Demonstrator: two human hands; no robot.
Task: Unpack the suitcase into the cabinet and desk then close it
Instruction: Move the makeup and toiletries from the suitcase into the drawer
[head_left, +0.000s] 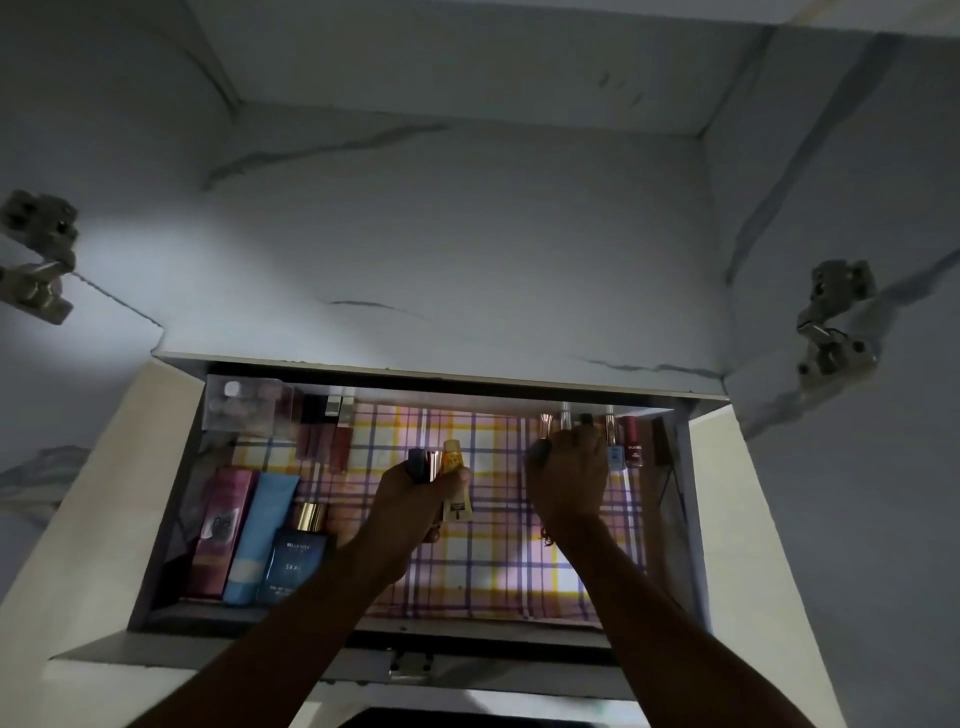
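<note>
Your left hand (415, 493) grips a yellow tube (456, 483) and small sticks over the checked drawer (680, 519). Your right hand (569, 478), fingers curled, reaches the bottles (618, 441) at the far right; its grip is unclear.

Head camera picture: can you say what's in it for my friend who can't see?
Two hands reach into an open drawer lined with checked paper: the left hand holds a few small cosmetic tubes, and the right hand is at a row of little bottles along the back. A blue perfume bottle, a light blue tube and a pink box lie at the left.
</note>
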